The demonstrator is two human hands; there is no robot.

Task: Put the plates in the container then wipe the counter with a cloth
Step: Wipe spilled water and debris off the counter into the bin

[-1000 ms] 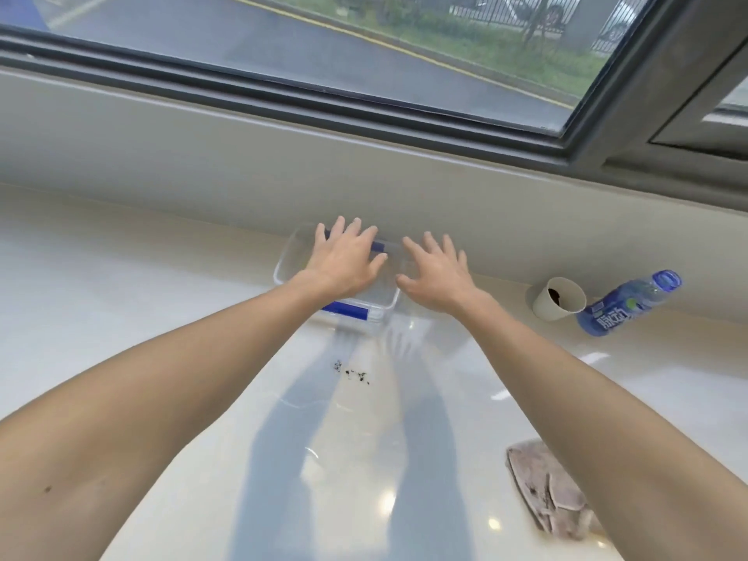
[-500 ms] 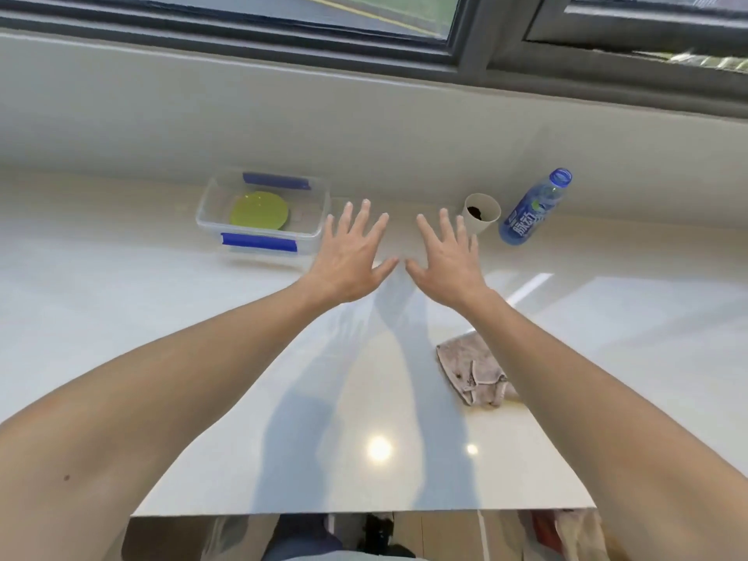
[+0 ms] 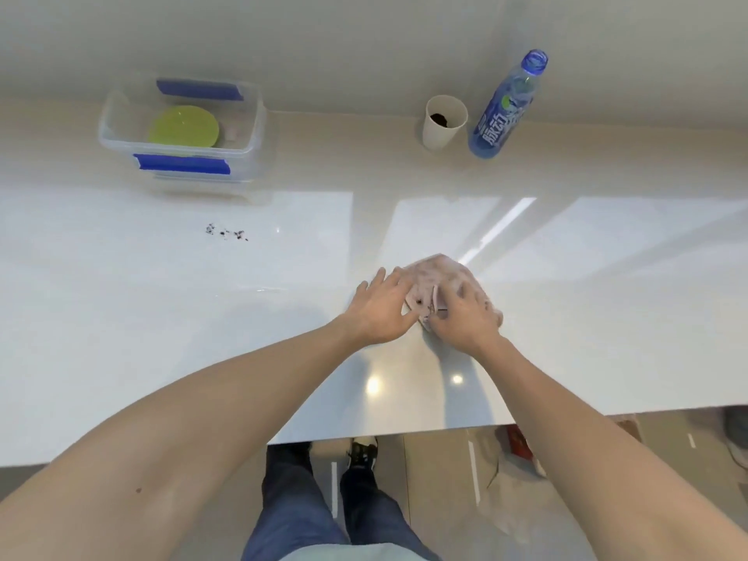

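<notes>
The green plate [image 3: 183, 126] sits in the clear container [image 3: 121, 115], so wiping is the step in hand. Both hands are on the cloth [image 3: 439, 277] — the right hand [image 3: 465, 317] curled over it, the left hand [image 3: 384, 305] flat at its edge. Next — carry it left to the dark crumbs [image 3: 226, 232].

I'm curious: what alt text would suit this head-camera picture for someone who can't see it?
Both hands, left and right, press on a crumpled cloth on a white counter. Farther back sit dark crumbs, a clear container holding a green plate, a paper cup and a blue bottle.
</notes>
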